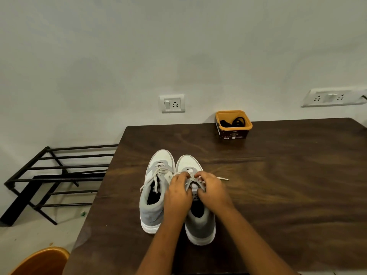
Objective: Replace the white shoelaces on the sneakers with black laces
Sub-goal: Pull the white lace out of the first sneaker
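Both hands on right sneaker (pixel 198 219), table (pixel 278 185) centre: left hand (pixel 177 192) and right hand (pixel 213 192) each pinch its white lace (pixel 193 180). Left sneaker (pixel 155 187) touching at 9 o'clock, laced white. Black laces (pixel 234 122) in tub (pixel 233 127), 1 o'clock, far edge

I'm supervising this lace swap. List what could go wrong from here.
1. Both hands, left and right, tug the white lace on the right sneaker; unbraced, it may slide or tip.
2. The black laces sit in the yellow tub at the table's far edge, an awkward reach.
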The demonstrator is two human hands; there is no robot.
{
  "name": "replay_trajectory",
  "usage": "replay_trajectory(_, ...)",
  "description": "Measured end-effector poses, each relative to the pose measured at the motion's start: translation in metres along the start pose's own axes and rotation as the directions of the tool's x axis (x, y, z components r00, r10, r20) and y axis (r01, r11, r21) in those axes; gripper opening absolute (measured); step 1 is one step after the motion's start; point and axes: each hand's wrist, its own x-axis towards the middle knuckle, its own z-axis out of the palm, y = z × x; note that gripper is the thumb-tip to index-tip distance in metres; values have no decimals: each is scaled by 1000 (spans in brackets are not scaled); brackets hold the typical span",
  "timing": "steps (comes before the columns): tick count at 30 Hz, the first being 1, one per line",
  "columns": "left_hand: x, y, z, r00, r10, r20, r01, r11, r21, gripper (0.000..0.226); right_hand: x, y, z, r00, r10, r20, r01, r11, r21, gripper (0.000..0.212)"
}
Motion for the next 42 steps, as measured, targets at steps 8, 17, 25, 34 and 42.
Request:
replay_trajectory(8, -9, 6, -2, 998, 12, -57, -10, 999, 33, 32, -11, -5, 7, 974, 105, -201, -118, 992, -54, 27)
replay_trajectory(17, 4, 7, -24, 984, -110, 142, 137, 970, -201, 23, -13, -6, 7, 976, 119, -180, -147, 977, -153, 27)
replay_trajectory(25, 24, 25, -55, 891, -422, 171, 391, 517, -762, 39, -12, -5, 7, 975, 128, -183, -164, 967, -196, 23)
replay_trajectory(34, 77, 14, -167, 742, -664, 93, 261, 159, -952, 35, -15, 8, -9, 966, 146, -215, -179, 973, -144, 22)
replay_trajectory(42, 21, 38, -67, 767, -363, 530, 318, 931, 178, 28, -13, -9, 4, 993, 7, -115, -38, 962, -269, 29)
